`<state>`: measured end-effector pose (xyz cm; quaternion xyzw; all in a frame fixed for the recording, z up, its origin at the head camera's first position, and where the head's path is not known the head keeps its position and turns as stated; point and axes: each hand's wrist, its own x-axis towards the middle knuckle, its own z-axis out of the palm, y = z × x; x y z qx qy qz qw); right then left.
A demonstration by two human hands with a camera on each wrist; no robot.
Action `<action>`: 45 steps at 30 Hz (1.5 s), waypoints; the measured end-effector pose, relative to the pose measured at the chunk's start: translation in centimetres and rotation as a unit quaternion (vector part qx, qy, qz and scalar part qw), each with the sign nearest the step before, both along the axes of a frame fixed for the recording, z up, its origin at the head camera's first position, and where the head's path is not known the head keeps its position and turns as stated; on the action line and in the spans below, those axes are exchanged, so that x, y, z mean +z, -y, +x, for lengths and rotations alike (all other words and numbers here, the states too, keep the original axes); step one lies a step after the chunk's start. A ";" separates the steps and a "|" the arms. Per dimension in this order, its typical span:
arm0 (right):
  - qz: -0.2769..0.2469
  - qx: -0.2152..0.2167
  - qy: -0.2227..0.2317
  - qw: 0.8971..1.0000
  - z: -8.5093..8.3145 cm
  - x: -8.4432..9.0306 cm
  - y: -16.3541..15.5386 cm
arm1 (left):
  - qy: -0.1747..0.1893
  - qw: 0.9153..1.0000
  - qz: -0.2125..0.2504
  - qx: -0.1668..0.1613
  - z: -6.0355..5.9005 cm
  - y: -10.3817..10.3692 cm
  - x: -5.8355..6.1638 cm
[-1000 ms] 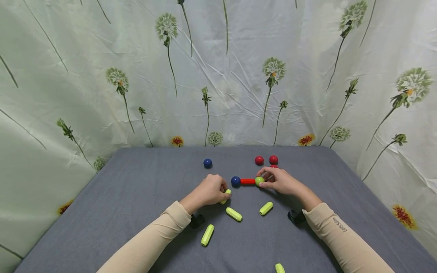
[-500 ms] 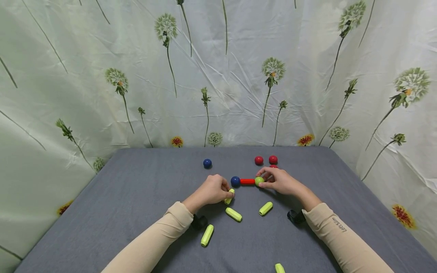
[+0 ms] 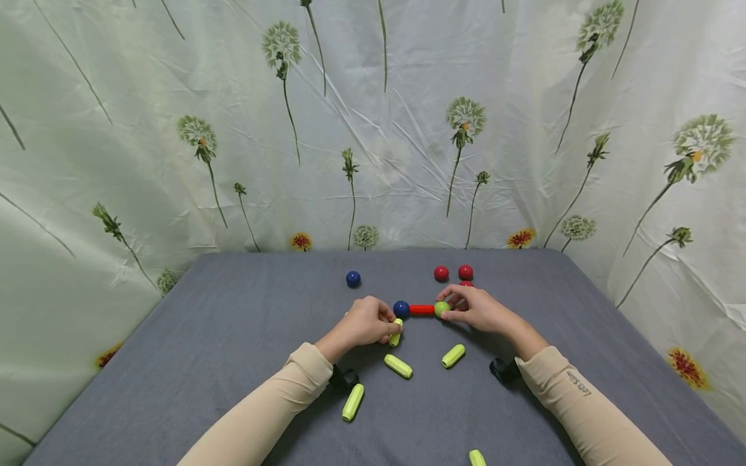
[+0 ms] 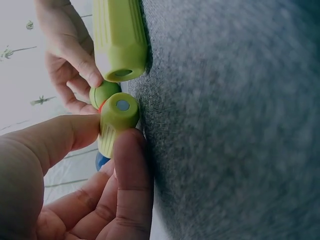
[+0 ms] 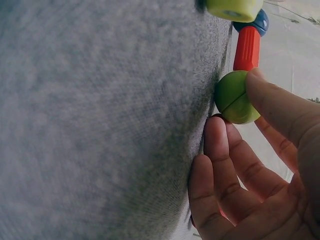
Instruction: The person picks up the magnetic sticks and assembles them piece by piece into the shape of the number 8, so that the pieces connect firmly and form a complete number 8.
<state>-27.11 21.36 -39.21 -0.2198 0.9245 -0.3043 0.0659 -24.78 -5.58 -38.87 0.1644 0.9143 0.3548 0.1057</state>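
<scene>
Near the table's (image 3: 233, 336) middle, left hand (image 3: 361, 323) pinches a light, rigid green rod (image 3: 396, 331) mid-barrel; right hand (image 3: 478, 309) pinches the slick green ball (image 3: 442, 309).

Left hand (image 3: 364, 321) has carried its green rod (image 3: 396, 331) up to the blue ball (image 3: 401, 309)

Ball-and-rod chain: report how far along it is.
Done: a blue ball, red rod and green ball sit joined in a row. In hand: the right hand pinches the green ball; the left hand holds a green rod near the blue ball. Left: four green rods, a blue ball and red balls lie loose.
</scene>
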 end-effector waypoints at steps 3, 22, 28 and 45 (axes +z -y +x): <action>0.000 0.000 0.002 1.000 0.0 0.0 0.0 | 0.000 1.000 0.003 0.006 -0.1 -0.1 -0.2; 0.000 -0.003 0.009 1.000 -0.1 0.0 0.0 | 0.039 0.997 0.050 0.049 -0.7 -0.3 -0.8; 0.002 -0.005 0.010 1.000 -0.2 0.0 0.0 | 0.055 0.994 0.068 0.059 -0.8 -0.3 -0.9; 0.002 -0.007 0.016 1.000 -0.2 0.0 0.0 | 0.065 0.992 0.086 0.062 -1.1 -0.3 -1.1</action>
